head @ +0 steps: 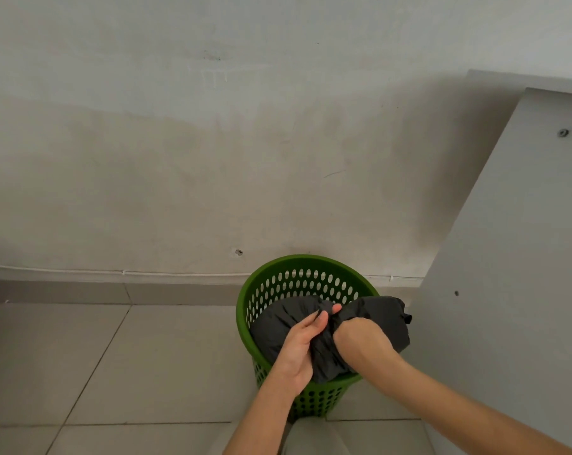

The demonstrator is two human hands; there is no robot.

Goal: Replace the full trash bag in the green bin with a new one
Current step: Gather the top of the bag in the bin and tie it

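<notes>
The green bin (278, 290) stands on the floor tiles (113, 356) against the far wall. Inside it, your left hand (302, 343) grips the black trash bag (278, 323); your right hand (356, 336) is clenched on its gathered neck.

Green bin (271, 290): round plastic basket, walls perforated with oval holes, solid rim. Stands upright on the floor, lower centre of frame. Trash bag (278, 326): dark grey, crinkled plastic, sitting inside the bin and bulging to rim height. Its gathered top is bunched and spills over the rim toward the right of frame.
</notes>
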